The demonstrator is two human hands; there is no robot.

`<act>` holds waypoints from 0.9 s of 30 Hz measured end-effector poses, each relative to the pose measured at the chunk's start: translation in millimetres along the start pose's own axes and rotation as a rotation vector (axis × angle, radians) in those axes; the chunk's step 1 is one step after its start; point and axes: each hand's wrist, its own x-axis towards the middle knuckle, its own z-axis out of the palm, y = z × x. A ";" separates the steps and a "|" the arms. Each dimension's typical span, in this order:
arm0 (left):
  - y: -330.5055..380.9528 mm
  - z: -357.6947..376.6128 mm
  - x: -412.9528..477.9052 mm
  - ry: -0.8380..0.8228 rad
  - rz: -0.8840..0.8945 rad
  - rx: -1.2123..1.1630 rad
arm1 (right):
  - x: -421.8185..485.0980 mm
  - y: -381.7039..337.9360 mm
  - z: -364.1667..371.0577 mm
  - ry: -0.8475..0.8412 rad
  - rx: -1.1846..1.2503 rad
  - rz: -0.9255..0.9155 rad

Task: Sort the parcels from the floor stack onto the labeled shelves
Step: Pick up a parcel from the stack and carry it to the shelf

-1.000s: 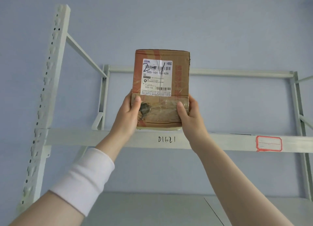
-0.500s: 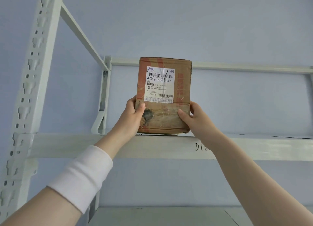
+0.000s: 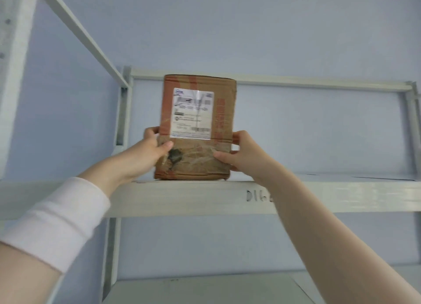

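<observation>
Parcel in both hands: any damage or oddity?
Yes. The parcel has a dark torn patch low on its front, by the left hand, under wrinkled clear tape. It stands upright on the shelf.

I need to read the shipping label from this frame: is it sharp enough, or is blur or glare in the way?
Head view: motion blur smears the label on the parcel, its print unreadable; head view: tape below it shows pale glare streaks; the handwritten mark on the shelf is soft, partly behind the right forearm; light is even, without hard shadows.

The parcel [image 3: 197,130] stands upright on the shelf [image 3: 182,199]. The left hand [image 3: 150,152] and right hand [image 3: 242,158] grip its sides.
</observation>
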 end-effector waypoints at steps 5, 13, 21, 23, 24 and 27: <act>-24.7 -7.9 24.1 0.097 -0.018 -0.021 | 5.6 4.6 0.8 0.016 -0.047 0.061; -31.7 -13.8 28.4 0.154 -0.037 -0.106 | 5.0 -4.7 3.8 -0.018 -0.136 0.100; -8.8 -23.6 -2.7 -0.005 -0.082 0.210 | 27.2 0.1 7.5 -0.148 -0.354 0.099; -8.5 -21.4 -1.2 0.013 -0.073 0.244 | 33.1 1.0 9.2 -0.160 -0.325 0.123; -7.7 -21.1 0.9 0.002 -0.079 0.249 | 35.2 1.4 9.8 -0.170 -0.301 0.136; -11.4 -27.5 13.8 -0.061 -0.122 0.283 | 41.0 2.2 9.5 -0.218 -0.282 0.159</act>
